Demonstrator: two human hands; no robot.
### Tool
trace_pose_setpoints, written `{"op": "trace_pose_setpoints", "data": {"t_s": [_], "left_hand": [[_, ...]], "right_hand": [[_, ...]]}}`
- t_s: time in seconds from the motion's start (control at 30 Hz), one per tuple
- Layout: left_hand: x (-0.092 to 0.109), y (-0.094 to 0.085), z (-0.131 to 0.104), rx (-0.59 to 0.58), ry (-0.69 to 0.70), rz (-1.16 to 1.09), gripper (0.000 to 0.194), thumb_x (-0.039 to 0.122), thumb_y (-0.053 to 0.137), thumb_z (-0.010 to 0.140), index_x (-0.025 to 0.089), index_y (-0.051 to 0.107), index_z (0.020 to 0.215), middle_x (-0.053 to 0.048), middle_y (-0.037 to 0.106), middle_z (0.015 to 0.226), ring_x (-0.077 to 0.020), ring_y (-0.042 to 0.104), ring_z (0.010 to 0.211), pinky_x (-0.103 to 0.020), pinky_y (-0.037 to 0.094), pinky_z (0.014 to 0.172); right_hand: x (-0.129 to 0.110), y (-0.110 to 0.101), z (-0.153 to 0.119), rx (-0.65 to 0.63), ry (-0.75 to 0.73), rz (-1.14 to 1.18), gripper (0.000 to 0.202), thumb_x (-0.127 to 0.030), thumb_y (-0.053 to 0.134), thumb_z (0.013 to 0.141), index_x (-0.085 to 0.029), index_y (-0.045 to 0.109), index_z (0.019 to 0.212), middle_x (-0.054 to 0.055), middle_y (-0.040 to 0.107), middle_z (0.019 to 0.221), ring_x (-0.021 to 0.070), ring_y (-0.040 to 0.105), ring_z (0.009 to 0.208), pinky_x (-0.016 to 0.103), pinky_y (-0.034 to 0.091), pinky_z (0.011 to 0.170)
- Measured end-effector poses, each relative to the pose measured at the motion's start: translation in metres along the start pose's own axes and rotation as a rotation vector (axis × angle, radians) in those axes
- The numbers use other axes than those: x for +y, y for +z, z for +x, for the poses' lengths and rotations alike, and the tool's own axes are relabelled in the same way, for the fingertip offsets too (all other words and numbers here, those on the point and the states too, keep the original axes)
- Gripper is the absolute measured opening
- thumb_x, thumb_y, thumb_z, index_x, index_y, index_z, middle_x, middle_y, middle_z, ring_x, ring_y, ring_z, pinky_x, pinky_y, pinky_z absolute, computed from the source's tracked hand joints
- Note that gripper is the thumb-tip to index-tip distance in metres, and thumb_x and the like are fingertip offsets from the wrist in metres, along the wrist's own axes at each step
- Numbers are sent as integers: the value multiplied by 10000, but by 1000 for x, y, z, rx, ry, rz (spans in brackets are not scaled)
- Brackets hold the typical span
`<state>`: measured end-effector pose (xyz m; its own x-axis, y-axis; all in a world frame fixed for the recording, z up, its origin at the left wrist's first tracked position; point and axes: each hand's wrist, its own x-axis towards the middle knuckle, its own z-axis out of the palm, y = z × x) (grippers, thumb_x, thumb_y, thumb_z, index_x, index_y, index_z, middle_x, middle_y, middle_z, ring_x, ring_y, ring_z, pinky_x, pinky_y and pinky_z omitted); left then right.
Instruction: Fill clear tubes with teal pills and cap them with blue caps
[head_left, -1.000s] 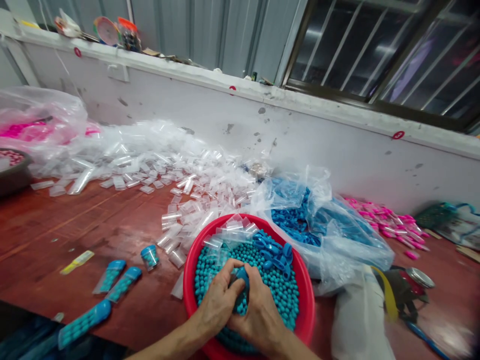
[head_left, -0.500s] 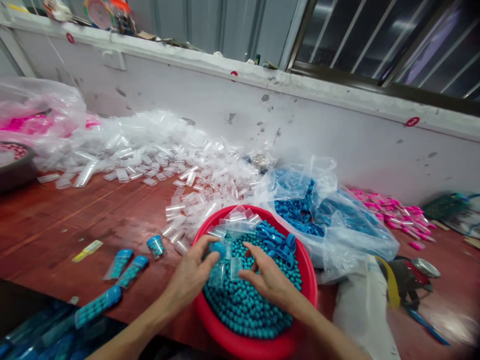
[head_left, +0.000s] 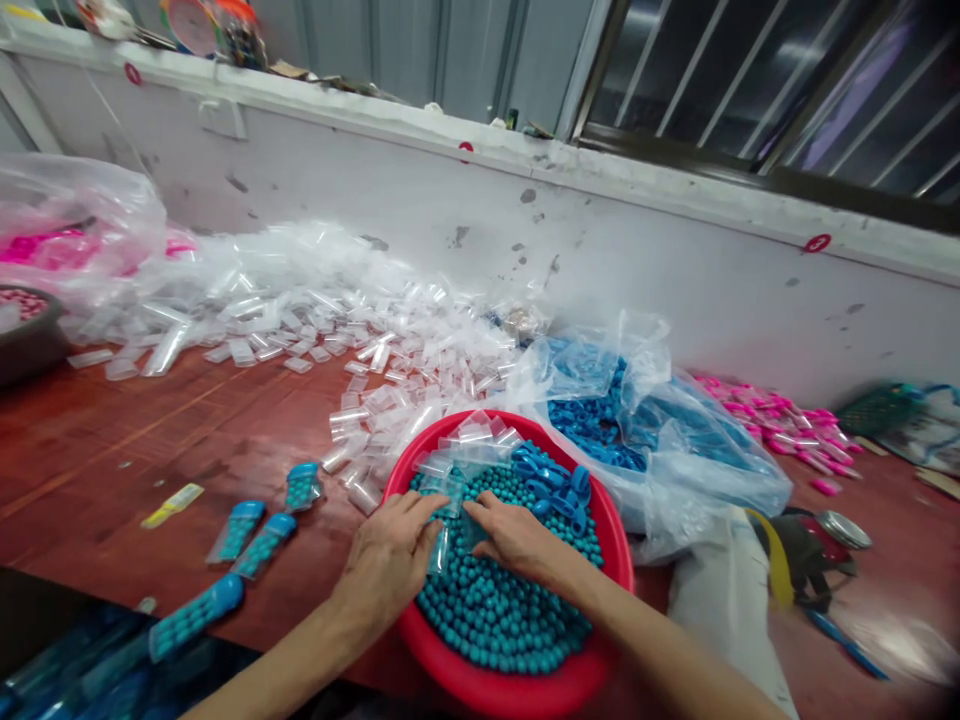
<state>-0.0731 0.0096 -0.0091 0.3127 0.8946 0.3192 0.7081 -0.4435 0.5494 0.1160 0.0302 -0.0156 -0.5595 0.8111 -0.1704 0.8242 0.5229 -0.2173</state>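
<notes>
Both hands are over a red basin [head_left: 626, 560] of teal beads [head_left: 517, 620]. My left hand [head_left: 394, 545] has its fingers curled together at clear plastic sleeves [head_left: 439, 550] on the basin's left side; what it grips is hidden. Opposite it, my right hand [head_left: 514, 535] holds a clear sleeve between thumb and fingers, low over the beads. Blue caps [head_left: 551, 480] lie at the back right inside the basin, and more clear sleeves rest along its back rim. Several bead-filled sleeves with blue caps [head_left: 262, 545] lie left of the basin.
A heap of clear sleeves [head_left: 337, 290] lies along the wall. Behind the basin on the right is a bag of blue caps [head_left: 600, 430], with pink pieces [head_left: 787, 425] beyond. A yellow piece [head_left: 172, 506] lies left; a white bag [head_left: 724, 610] stands right.
The blue-capped item near my left fingers is no longer visible there. The small filled sleeve left of the basin has shifted and turned. Both hands have moved lower, their fingers closing.
</notes>
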Motion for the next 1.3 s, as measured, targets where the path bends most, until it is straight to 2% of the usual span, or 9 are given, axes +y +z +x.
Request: {"op": "trace_pose_setpoints", "data": {"t_s": [0.2, 0.43, 0.57, 0.7, 0.83, 0.93, 1.03, 1.17, 1.3], "left_hand": [[5, 12, 7, -79, -2, -47, 294, 203, 384, 821, 221, 608, 1011, -51, 637, 897, -194, 567, 830, -326, 450, 764], [6, 17, 12, -78, 9, -44, 279, 230, 392, 824, 223, 610, 998, -53, 632, 881, -201, 564, 828, -338, 448, 768], [4, 19, 11, -113, -7, -72, 295, 226, 371, 826, 218, 611, 998, -60, 638, 904, -203, 573, 847, -338, 441, 787], [8, 24, 11, -288, -21, -131, 316, 190, 362, 807, 220, 591, 1023, -59, 631, 940, -189, 578, 866, -308, 428, 797], [16, 33, 21, -463, -19, -161, 371, 150, 462, 703, 217, 566, 1053, -54, 605, 960, -200, 546, 919, -297, 400, 802], [20, 38, 30, -491, -34, -245, 265, 178, 475, 687, 208, 593, 923, -21, 598, 872, -176, 536, 851, -268, 392, 754], [23, 39, 32, -456, -64, -364, 164, 217, 471, 691, 192, 576, 814, 5, 575, 793, -157, 522, 791, -253, 391, 710], [22, 42, 28, -521, -299, -568, 128, 304, 427, 718, 187, 452, 763, 43, 510, 640, -114, 520, 558, -209, 374, 476], [20, 47, 24, -614, -550, -771, 314, 484, 435, 704, 190, 386, 801, 59, 512, 569, -82, 472, 358, -167, 266, 314]], "right_hand": [[1, 4, -6, 45, 24, -170, 474, -225, 603, 749, -153, 394, 1169, 100, 541, 1034, 223, 588, 840, 288, 481, 644], [5, 15, -11, 102, 107, -262, 319, -39, 362, 818, -140, 465, 1103, 112, 594, 962, 200, 607, 716, 278, 451, 544], [10, 21, -23, 0, -15, -182, 127, -164, 547, 741, -177, 588, 861, 30, 635, 765, 167, 600, 633, 227, 411, 513], [24, 9, -23, -171, 1, 275, 179, -295, 675, 623, -185, 612, 749, -55, 529, 547, 122, 528, 511, 190, 336, 422], [40, -2, -17, -338, 180, 1002, 310, -318, 616, 661, -185, 582, 940, -89, 495, 538, 56, 448, 401, 152, 323, 375], [46, -3, -16, -407, 176, 1376, 356, -317, 589, 663, -165, 553, 983, -61, 529, 568, 68, 509, 448, 153, 373, 407], [44, -1, -22, -416, 142, 1498, 377, -234, 558, 643, -192, 524, 1016, -38, 549, 672, 102, 574, 548, 167, 410, 435], [29, -1, -37, -323, 146, 1025, 355, -128, 489, 665, -217, 540, 1005, -22, 582, 835, 101, 581, 595, 193, 432, 499], [21, -9, -44, 44, 252, 142, 153, -167, 480, 771, -204, 588, 872, 22, 629, 842, 163, 593, 748, 243, 438, 639]]}}
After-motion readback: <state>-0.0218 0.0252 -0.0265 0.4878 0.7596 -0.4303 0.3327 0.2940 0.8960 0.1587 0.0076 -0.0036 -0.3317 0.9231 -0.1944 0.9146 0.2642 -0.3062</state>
